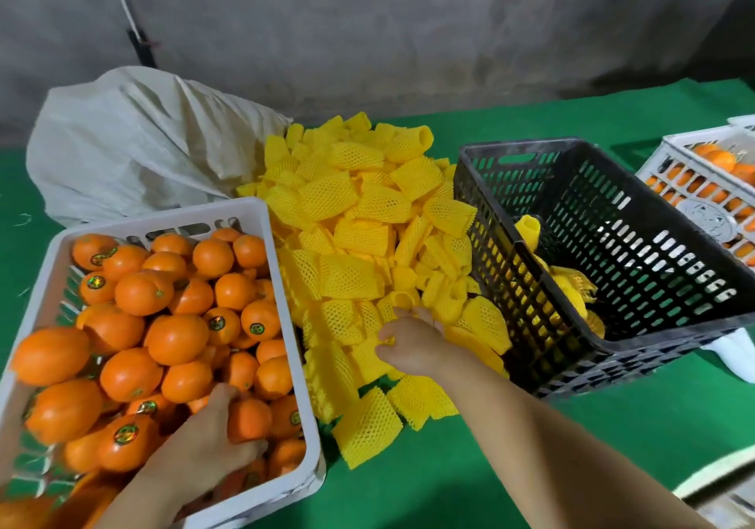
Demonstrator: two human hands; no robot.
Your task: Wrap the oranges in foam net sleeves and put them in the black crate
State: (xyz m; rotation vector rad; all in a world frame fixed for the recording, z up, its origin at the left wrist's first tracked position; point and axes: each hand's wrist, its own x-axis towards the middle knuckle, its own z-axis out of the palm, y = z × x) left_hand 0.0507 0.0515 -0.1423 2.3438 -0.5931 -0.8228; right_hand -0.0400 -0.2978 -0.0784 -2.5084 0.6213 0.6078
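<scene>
A white crate (282, 279) at the left is heaped with oranges (175, 338). My left hand (204, 442) reaches into its near corner, fingers curled round an orange (245, 418). A big pile of yellow foam net sleeves (355, 218) lies on the green table in the middle. My right hand (412, 340) is down on the pile's near edge, fingers pinching a sleeve (386, 340). The black crate (670, 324) stands tilted at the right and holds a few sleeve-wrapped pieces (572, 283) along its left wall.
A white sack (135, 140) lies behind the orange crate. Further white crates with oranges (711, 173) sit at the far right edge. A grey wall closes the back. Green table cloth (531, 438) shows in front of the black crate.
</scene>
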